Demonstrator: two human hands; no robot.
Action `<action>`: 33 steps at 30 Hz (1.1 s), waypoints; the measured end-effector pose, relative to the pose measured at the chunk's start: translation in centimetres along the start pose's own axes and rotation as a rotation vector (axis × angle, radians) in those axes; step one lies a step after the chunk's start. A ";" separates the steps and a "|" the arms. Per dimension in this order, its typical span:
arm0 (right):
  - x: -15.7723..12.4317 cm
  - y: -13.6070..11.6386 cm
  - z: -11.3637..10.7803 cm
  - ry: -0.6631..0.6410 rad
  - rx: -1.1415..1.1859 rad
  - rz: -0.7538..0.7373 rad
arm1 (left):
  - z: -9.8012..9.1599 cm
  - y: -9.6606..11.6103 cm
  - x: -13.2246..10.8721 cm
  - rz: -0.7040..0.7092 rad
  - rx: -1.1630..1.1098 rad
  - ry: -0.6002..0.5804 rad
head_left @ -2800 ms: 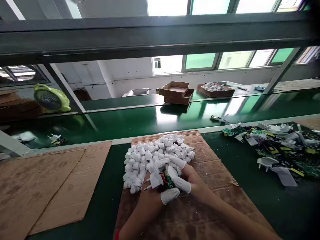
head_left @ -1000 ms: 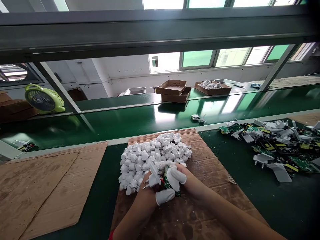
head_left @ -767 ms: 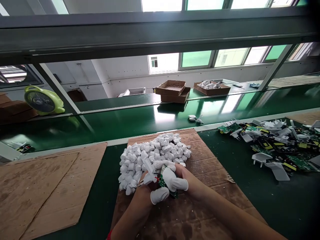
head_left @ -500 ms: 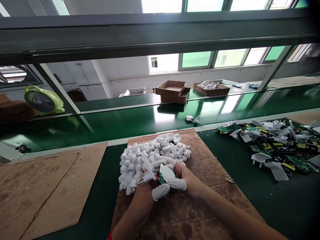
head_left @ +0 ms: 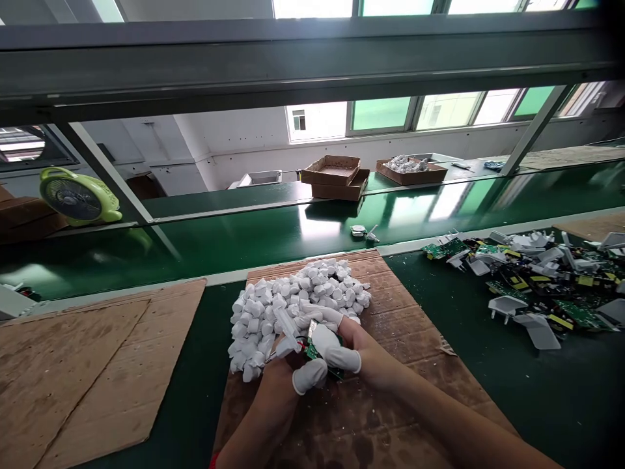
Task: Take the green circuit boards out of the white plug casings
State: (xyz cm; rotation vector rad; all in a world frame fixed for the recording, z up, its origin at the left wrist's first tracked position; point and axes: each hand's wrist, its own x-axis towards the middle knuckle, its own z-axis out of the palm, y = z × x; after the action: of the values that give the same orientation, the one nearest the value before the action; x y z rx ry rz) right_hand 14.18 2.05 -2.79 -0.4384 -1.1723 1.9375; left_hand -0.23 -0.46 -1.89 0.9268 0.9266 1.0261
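Observation:
My left hand grips a white plastic plug casing, its metal prongs pointing left. My right hand holds a small green circuit board against that casing, and the fingers hide part of the board. Red wire shows faintly between them. White finger cots cover several fingertips on both hands. Both hands work just in front of a heap of white lumpy plug pieces, which lies on a worn cardboard sheet and touches my left hand.
To the right, a jumbled heap of green boards and white casings lies on the green belt. Another cardboard sheet lies left. Beyond a steel beam are a farther belt, cardboard trays and a yellow-green fan.
My hands have drawn closer, bringing the board up against the casing. The small parts on the far belt have travelled left, and the view has drifted slightly.

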 end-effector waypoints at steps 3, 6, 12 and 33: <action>0.0 -0.1 0.0 -0.005 -0.011 -0.027 | 0.3 0.1 -0.3 0.016 -0.029 0.059; -0.1 -0.3 0.1 0.025 -0.052 -0.073 | 0.7 0.1 -0.6 0.030 -0.049 0.083; -0.5 -0.6 0.5 0.037 -0.155 -0.085 | 0.9 0.0 -0.8 0.042 -0.065 0.056; -0.7 -0.4 -0.2 -0.081 -0.121 -0.065 | 1.0 0.4 -0.9 0.003 -0.084 0.007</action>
State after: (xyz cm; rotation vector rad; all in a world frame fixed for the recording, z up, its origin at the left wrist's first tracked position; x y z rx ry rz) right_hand 14.96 1.72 -2.63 -0.3832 -1.3446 1.8505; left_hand 0.34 -1.37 -1.03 0.8555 0.8818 1.0636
